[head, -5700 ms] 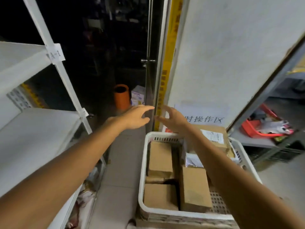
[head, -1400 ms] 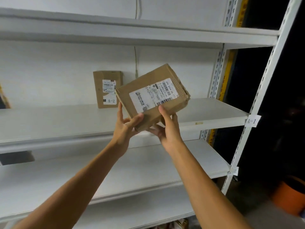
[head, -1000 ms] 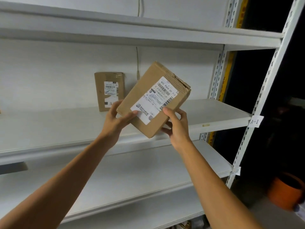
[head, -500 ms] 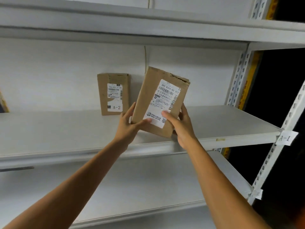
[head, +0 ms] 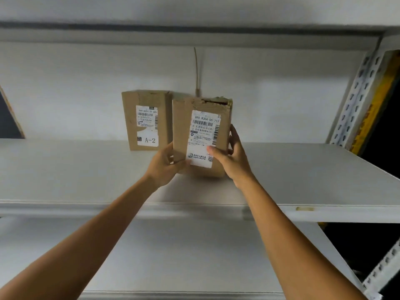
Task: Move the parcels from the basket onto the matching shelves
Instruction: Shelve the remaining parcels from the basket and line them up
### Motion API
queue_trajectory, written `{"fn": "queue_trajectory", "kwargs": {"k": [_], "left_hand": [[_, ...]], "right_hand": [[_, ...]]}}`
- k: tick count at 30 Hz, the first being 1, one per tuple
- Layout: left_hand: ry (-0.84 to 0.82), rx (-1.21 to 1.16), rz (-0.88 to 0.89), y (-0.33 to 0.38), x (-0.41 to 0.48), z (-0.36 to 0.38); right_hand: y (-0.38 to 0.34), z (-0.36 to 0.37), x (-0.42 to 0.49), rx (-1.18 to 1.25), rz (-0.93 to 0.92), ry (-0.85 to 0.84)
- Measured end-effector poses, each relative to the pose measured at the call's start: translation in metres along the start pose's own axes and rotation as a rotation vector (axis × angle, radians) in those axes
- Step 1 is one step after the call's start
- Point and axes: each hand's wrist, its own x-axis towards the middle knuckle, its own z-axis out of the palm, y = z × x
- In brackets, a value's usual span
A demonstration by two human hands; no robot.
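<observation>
Both hands (head: 164,164) gripping upright brown parcel (head: 202,135), torn top, white label

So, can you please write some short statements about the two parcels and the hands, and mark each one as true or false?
1. The left hand and the right hand both hold the held parcel. True.
2. The held parcel lies flat on the shelf. False: it is upright in the hands.
3. The A-2 parcel stands against the back wall. True.
4. The A-2 parcel is to the right of the held parcel. False: it is to its left.
</observation>
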Motion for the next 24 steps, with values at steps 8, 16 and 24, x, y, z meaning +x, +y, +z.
{"fn": "queue_trajectory", "kwargs": {"k": [8, 16, 24], "left_hand": [[0.326, 0.477, 0.231, 0.0, 0.027, 0.0], [0.032, 1.393, 0.596, -0.008, 0.065, -0.013], [-0.074, 1.367, 0.414, -0.038, 0.089, -0.021]], "right_hand": [[0.016, 0.009, 0.039, -0.134, 0.008, 0.039], [0.028, 0.028, 0.073, -0.241, 0.019, 0.148], [0.035, 0.058, 0.103, -0.359, 0.037, 0.209]]}}
